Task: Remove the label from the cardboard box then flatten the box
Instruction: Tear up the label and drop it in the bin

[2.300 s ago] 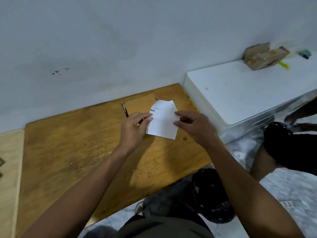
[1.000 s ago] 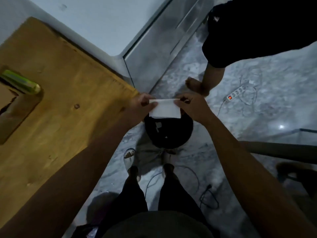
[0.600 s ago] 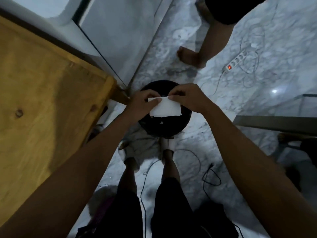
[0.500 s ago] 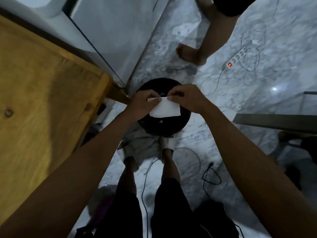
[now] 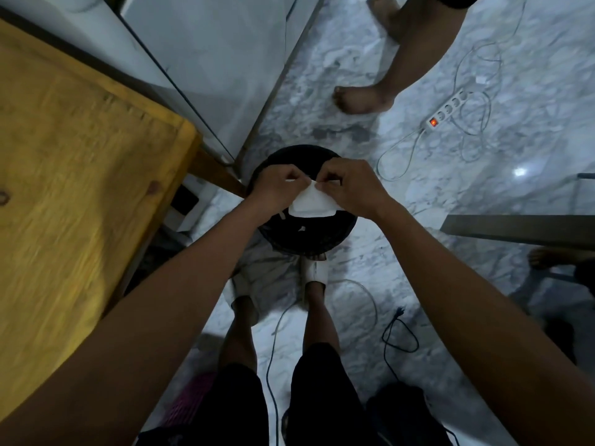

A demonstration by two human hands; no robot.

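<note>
- Both my hands pinch the top edge of the label (image 5: 310,204): left hand (image 5: 277,188) and right hand (image 5: 349,188) close together, thumbs nearly touching. I'd judge that's a grip for tearing or folding it.
- I hold it right over the black bin (image 5: 306,233), likely so it drops in.
- The bin holds a few white scraps.
- The box isn't in view; the wooden table (image 5: 80,188) lies to my left.
</note>
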